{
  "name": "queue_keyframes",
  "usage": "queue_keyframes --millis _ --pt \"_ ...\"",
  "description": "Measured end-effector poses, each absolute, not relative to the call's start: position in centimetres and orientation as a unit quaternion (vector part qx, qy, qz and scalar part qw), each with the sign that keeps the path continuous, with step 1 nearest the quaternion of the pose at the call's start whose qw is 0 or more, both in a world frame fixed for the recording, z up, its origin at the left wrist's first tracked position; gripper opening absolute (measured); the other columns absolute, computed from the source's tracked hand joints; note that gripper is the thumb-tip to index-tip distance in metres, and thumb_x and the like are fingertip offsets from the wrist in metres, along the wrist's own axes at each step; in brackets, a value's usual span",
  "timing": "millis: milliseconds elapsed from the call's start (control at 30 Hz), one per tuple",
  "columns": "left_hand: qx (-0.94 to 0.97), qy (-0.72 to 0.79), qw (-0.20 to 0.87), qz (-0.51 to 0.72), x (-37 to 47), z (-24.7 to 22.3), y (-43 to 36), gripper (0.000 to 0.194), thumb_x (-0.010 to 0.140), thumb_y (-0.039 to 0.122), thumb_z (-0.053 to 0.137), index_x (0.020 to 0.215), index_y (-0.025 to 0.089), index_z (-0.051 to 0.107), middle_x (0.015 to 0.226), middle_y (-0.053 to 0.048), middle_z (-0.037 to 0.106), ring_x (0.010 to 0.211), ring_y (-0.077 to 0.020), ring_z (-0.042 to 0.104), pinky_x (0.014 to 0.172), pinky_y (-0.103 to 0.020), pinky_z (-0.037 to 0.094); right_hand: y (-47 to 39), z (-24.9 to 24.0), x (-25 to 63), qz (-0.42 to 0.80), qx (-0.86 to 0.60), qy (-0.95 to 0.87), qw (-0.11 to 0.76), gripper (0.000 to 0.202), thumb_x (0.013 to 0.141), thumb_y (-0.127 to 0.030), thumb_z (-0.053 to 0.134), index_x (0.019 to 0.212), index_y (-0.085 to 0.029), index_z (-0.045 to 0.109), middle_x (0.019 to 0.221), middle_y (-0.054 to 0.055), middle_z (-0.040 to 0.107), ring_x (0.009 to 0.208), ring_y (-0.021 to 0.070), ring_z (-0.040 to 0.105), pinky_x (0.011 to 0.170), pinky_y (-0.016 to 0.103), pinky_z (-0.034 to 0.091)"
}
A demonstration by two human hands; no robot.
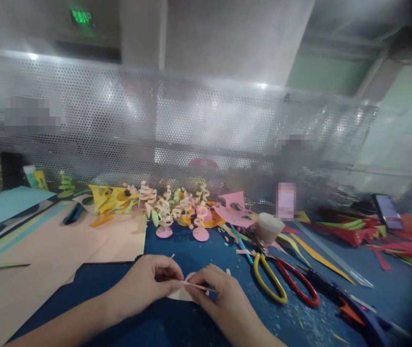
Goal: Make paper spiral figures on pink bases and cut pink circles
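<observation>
My left hand and my right hand meet low in the middle of the view, close above the blue tabletop. Between the fingertips of both is a thin pale strip, perhaps paper seen edge-on. My right fingers pinch it and its end sticks out past them; the left thumb and forefinger close on its other end. Beneath the fingers shows a pale pink paper disc, partly covered. Right of my right hand lie scissors with one yellow and one red handle.
Several spiral paper trees on pink discs stand ahead. Pale paper sheets lie left. To the right are a paper cup, a dark blue tool, a clear ruler and coloured scraps. A perforated metal screen rises behind.
</observation>
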State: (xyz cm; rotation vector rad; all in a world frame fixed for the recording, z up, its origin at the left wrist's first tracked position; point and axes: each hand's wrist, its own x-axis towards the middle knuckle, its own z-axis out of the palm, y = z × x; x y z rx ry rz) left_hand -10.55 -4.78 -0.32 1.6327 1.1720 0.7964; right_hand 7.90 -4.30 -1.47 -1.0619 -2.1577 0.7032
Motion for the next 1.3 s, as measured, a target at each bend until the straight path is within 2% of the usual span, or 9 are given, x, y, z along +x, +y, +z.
queue_keyframes --millis 67,200,533,667,833,1067,1300 --pt "0.672 0.481 0.458 0.327 -10.5 -0.2 -4.9 0.010 0.069 0.022 0.059 0.072 0.015 0.064 0.063 0.002 0.058 0.059 -0.0118 0.051 0.055 -0.020 0.037 -4.2 -1.4 7.8 0.286 -0.416 -0.807 0.306 0.018 0.082 -0.030 0.052 0.075 -0.017 0.062 0.072 0.002 0.062 0.069 0.0149 0.056 0.062 0.022 0.040" --pt "0.664 0.483 0.462 0.336 -10.5 -0.3 -4.8 0.008 0.068 0.020 0.059 0.072 0.015 0.064 0.065 0.002 0.058 0.061 -0.0117 0.052 0.056 -0.020 0.038 -4.0 -1.6 7.7 0.348 -0.414 -0.796 0.271 0.034 0.088 -0.032 0.039 0.065 -0.016 0.058 0.061 0.000 0.058 0.059 0.0132 0.056 0.054 0.020 0.038" --pt "0.576 0.444 0.603 0.329 -11.2 -1.3 -4.2 0.021 0.059 0.029 0.073 0.071 0.013 0.066 0.062 0.000 0.065 0.059 -0.0131 0.058 0.061 -0.023 0.043 -4.4 -1.4 7.8 0.273 -0.406 -0.826 0.281 0.015 0.081 -0.020 0.052 0.075 -0.019 0.065 0.074 0.002 0.062 0.071 0.0147 0.056 0.064 0.022 0.041" --pt "0.554 0.437 0.627 0.331 -11.2 -0.9 -4.2 0.022 0.056 0.028 0.075 0.070 0.013 0.067 0.062 -0.001 0.067 0.060 -0.0131 0.059 0.062 -0.023 0.044 -4.4 -1.2 7.8 0.268 -0.400 -0.828 0.289 0.015 0.082 -0.023 0.051 0.078 -0.019 0.065 0.076 0.002 0.063 0.074 0.0152 0.055 0.066 0.022 0.041" --pt "0.554 0.461 0.605 0.338 -11.0 -0.7 -4.3 0.018 0.056 0.025 0.075 0.068 0.013 0.069 0.059 0.001 0.065 0.057 -0.0107 0.057 0.057 -0.019 0.041 -4.0 -1.0 7.7 0.324 -0.412 -0.817 0.243 0.038 0.089 -0.029 0.037 0.060 -0.017 0.058 0.059 -0.001 0.059 0.058 0.0114 0.054 0.055 0.019 0.037" --pt "0.492 0.458 0.686 0.279 -11.3 -0.1 -4.8 0.023 0.056 0.028 0.077 0.072 0.014 0.070 0.065 -0.002 0.069 0.065 -0.0130 0.063 0.067 -0.023 0.046 -4.3 -0.6 7.9 0.330 -0.417 -0.810 0.247 0.013 0.079 -0.019 0.052 0.069 -0.018 0.060 0.072 0.000 0.062 0.067 0.0127 0.056 0.060 0.020 0.040" --pt "0.465 0.439 0.724 0.259 -11.5 0.1 -4.8 0.020 0.055 0.021 0.077 0.072 0.014 0.070 0.070 -0.003 0.070 0.067 -0.0139 0.065 0.069 -0.025 0.046 -4.6 -0.1 8.0 0.274 -0.386 -0.844 0.253 0.011 0.077 -0.012 0.054 0.073 -0.019 0.060 0.077 0.001 0.061 0.073 0.0142 0.054 0.065 0.024 0.041"
